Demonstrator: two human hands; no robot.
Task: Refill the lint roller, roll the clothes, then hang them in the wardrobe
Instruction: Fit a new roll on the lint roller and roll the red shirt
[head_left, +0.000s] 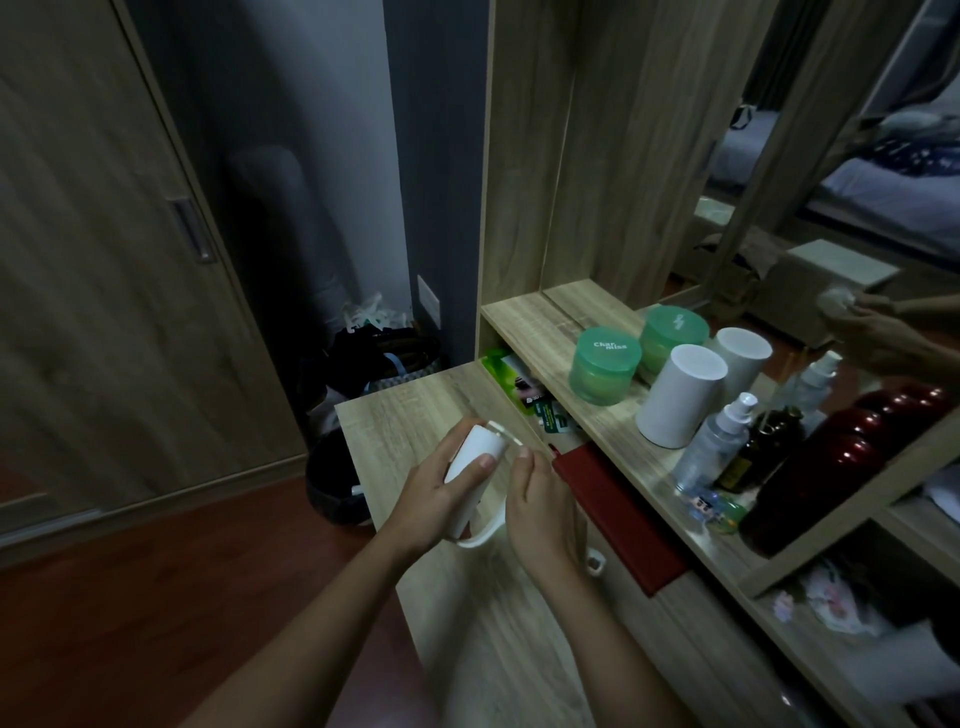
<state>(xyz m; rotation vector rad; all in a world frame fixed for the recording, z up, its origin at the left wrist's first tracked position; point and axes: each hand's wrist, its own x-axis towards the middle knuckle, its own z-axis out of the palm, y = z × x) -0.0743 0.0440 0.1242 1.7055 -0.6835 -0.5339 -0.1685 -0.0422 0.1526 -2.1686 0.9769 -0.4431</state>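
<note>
The roller (475, 448) should be light, stiff plastic; its sticky sheets will likely cling, so take hold by the ends and handle. Your left hand (436, 499) wraps the white barrel above the surface (405, 410). Your right hand (545, 504) is just beside it, fingertips at its end; I cannot tell whether they pinch.

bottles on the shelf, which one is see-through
The spray bottle with the white nozzle, standing next to the white cylinder. The brown bottle beside it and the big red bottle are dark and opaque.
</note>
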